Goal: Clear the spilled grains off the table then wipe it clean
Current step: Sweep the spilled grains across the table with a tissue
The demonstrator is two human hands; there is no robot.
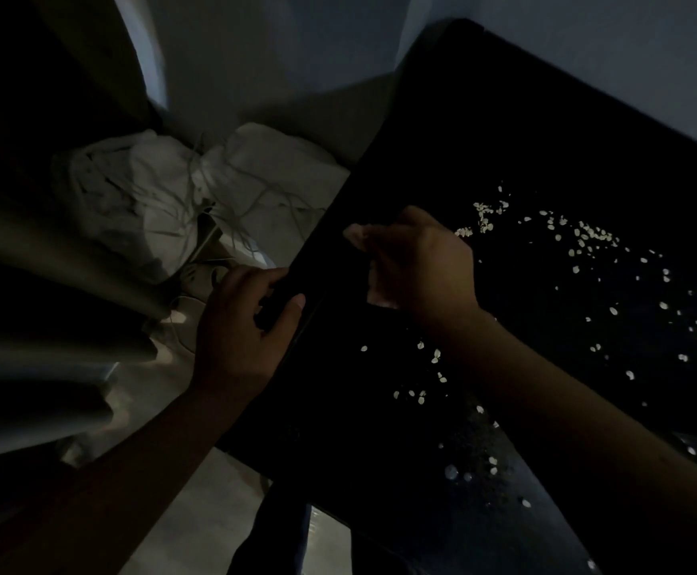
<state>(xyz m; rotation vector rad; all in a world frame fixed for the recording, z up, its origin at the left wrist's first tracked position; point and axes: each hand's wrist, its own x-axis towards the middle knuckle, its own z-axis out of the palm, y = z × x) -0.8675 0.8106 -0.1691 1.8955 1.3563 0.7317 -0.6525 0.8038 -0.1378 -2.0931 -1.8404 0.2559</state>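
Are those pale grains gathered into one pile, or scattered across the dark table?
Scattered: the grains lie loose in separate patches across the table, none heaped together.

On my feed, darkness is swallowing most of the black rectangular table (546, 139), and the frame's right edge is cutting off its far side. The person's left hand (247, 325) is curling at the table's left rim with its fingertips sinking into shadow; I am unable to tell whether they are closing on the rim or on some separate dark thing. The right hand (417, 263) is covering part of the scattered pale flat grains (587, 238), and its bent fingers are hiding whatever they may be pinching. Both forearms are running out through the bottom edge. The crumpled white heap (152, 193) on the floor is reading as cloth or bags, I cannot say which. The left edge is cropping the grey pleated curtain (48, 284).
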